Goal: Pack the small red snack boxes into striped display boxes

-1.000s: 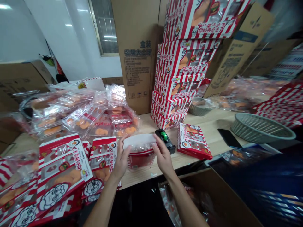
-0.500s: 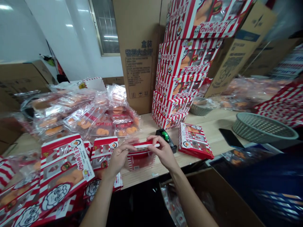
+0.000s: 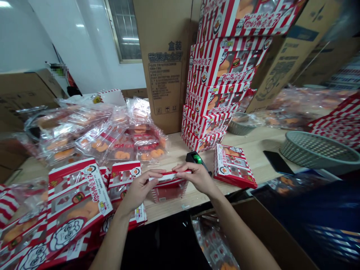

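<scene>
Cardboard cartons stand along the back edge of a pale wooden counter [image 3: 247, 150], below a window [image 3: 123, 32], and a tall stack of red-and-white striped boxes [image 3: 222, 71] rises beside them. Toward the left end lies a heap of clear bags [image 3: 120, 140] with orange shapes inside, and flat striped boxes [image 3: 75, 202] cover the left front corner. Off to the right sit a phone [image 3: 278, 162] and a round plastic basket [image 3: 319, 150].

Near the front edge, a small red box [image 3: 168, 191] stands between the flat boxes and a tape dispenser [image 3: 197, 158]. Both hands are at its top edge. The left hand [image 3: 139, 189] comes in from the left, its left fingers [image 3: 154, 173] closed narrow on the white-and-red rim. The right hand [image 3: 197, 178] matches it, with right fingers [image 3: 182, 168] pinching the same rim just below the dispenser. Their tips nearly meet above the box. Another striped box [image 3: 234, 167] lies flat right of the dispenser.
</scene>
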Tool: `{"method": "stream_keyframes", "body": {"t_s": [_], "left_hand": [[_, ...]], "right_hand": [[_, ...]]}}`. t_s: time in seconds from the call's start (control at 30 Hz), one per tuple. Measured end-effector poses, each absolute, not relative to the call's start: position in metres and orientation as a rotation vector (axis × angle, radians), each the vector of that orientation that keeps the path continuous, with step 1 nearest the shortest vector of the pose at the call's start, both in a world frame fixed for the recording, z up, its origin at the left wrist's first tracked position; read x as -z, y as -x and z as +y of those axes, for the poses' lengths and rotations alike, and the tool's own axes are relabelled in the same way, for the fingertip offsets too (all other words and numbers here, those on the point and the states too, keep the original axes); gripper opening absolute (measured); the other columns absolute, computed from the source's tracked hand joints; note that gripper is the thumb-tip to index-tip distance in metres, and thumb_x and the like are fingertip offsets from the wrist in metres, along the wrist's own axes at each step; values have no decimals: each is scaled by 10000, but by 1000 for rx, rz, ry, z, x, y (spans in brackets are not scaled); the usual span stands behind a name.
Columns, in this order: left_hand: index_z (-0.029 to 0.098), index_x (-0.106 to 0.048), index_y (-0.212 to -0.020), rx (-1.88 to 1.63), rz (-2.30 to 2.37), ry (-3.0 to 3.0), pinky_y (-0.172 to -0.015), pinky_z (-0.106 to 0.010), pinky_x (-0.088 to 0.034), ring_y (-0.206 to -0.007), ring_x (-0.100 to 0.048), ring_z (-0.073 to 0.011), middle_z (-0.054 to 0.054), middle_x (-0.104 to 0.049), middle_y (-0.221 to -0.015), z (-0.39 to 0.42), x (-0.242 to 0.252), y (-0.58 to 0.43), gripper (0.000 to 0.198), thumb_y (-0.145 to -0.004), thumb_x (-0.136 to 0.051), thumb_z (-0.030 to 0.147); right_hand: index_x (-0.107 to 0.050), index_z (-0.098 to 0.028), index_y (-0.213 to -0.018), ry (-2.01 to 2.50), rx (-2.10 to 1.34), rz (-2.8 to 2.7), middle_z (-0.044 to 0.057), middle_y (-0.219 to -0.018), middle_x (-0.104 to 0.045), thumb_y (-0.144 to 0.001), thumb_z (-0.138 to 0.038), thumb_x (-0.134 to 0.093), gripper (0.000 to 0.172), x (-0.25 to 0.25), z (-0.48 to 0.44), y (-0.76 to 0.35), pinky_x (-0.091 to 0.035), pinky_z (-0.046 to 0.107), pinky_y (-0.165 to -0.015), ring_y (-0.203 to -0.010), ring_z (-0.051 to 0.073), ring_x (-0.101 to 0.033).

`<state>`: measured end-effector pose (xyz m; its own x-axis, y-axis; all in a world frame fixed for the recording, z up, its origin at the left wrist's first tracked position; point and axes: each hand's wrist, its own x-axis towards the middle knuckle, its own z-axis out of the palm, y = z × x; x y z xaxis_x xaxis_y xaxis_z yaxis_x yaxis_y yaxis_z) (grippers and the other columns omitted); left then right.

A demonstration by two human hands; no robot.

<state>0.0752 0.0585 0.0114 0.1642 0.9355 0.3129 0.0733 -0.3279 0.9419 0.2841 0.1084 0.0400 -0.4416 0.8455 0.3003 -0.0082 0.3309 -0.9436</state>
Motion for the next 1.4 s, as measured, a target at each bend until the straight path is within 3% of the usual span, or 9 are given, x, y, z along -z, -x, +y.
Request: {"method": "stream_keyframes", "body": {"t_s": [0.23, 0.4, 0.53, 0.73, 0.9, 0.97, 1.1, 1.3, 1.4], "left_hand": [[210, -645, -919, -1300, 982, -1578, -993, -374, -335, -1150, -482, -203, -76, -555, -1217, 55, -5, -80, 209, -851, -480, 318], [199, -582, -852, -1414, 1038, -1545, -924, -368, -387, -1089, -524, -209, -89, -514, -1246, 54, -1, -90, 119, -799, -566, 305], [192, -562, -788, -1459, 1075, -1565, -931, -365, -367, -1095, -508, -204, -84, -549, -1172, 62, -1, -93, 95, -795, -572, 287], [196, -627, -839, -1409, 1017, -1576, -945, -368, -365, -1114, -495, -214, -86, -574, -1161, 70, 1, -84, 107, -782, -591, 279], [228, -656, -962, -1304, 971, -1594, -959, -356, -369, -1133, -489, -212, -68, -564, -1207, 66, -1, -75, 189, -797, -569, 262], [229, -656, -984, -1288, 1003, -1589, -964, -359, -371, -1129, -495, -214, -64, -571, -1201, 64, -3, -76, 211, -804, -557, 275], [259, -516, -1209, -1257, 1098, -1558, -1021, -349, -323, -1222, -414, -201, -43, -495, -1299, 61, -3, -86, 406, -806, -551, 295], [273, -200, -1389, -1358, 1030, -1538, -1074, -338, -244, -1314, -263, -171, -55, -304, -1432, 59, 10, -90, 636, -835, -510, 259], [264, -333, -1340, -1412, 1051, -1532, -1057, -358, -281, -1265, -359, -175, -56, -418, -1364, 60, 12, -86, 520, -844, -489, 259]], "right_hand": [[-684, -212, -781, 733, -1153, -1929, 50, -962, -673, -711, -333, -693, 140, -46, 105, -293, -409, 389, -927, -942, 199, -606], [-623, -218, -928, 697, -976, -2043, 88, -1220, -511, -849, -259, -536, 125, -43, 88, -293, -366, 370, -968, -1136, 188, -482], [-579, -222, -1025, 655, -899, -2122, 104, -1309, -394, -838, -241, -552, 190, -40, 84, -291, -320, 378, -1006, -1230, 197, -377], [-668, -243, -918, 687, -952, -1882, 64, -1060, -611, -821, -299, -582, 141, -31, 97, -287, -404, 357, -920, -1013, 182, -555], [-669, -211, -834, 676, -1146, -1983, 60, -1004, -623, -813, -320, -583, 140, -44, 110, -293, -434, 329, -857, -941, 174, -584], [-650, -206, -825, 713, -1007, -2096, 56, -971, -629, -817, -294, -574, 117, -55, 108, -291, -433, 342, -845, -914, 177, -587], [-633, -214, -817, 831, -421, -2364, 35, -854, -659, -780, -217, -617, 40, -72, 98, -268, -374, 399, -895, -837, 201, -592], [-649, -238, -887, 743, -439, -2416, 32, -930, -673, -822, -164, -546, 143, -64, 97, -238, -437, 269, -734, -841, 182, -612], [-662, -243, -849, 752, -418, -2345, 30, -888, -682, -826, -181, -544, 135, -58, 101, -239, -439, 266, -732, -812, 175, -617]]}}
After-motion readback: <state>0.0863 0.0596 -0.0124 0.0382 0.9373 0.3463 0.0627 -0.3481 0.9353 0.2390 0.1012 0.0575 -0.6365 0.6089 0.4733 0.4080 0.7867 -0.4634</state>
